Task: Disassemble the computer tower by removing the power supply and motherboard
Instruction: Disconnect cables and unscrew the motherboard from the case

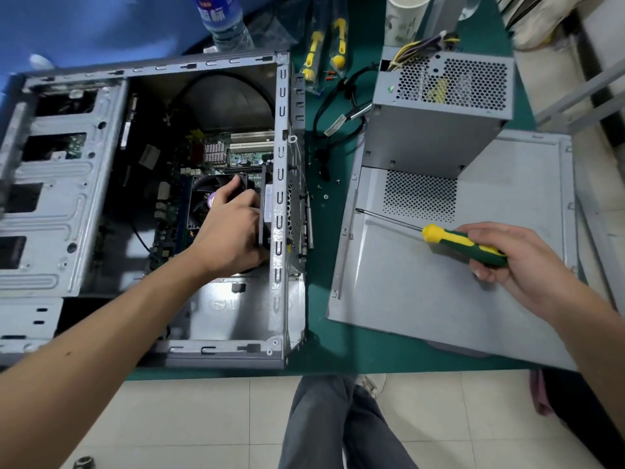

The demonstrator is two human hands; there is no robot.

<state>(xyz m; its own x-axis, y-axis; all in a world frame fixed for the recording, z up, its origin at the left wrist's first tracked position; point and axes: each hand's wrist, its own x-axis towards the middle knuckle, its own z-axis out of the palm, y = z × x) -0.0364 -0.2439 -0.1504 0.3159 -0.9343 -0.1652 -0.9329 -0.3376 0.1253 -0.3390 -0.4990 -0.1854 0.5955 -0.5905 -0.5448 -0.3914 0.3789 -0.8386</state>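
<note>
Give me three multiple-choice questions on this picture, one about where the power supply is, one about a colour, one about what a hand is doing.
1. Where does the power supply stand?
A. inside the computer case
B. on the removed side panel
C. on the floor

2. What colours is the handle of the screwdriver?
A. red and black
B. plain blue
C. green and yellow

3. What is the left hand doing?
A. gripping the black fan inside the case
B. resting flat on the table
C. holding a bottle

Answers: 1 B, it stands on the side panel, outside the case. 2 C, seen in the right hand. 3 A, its fingers curl round the fan.
</note>
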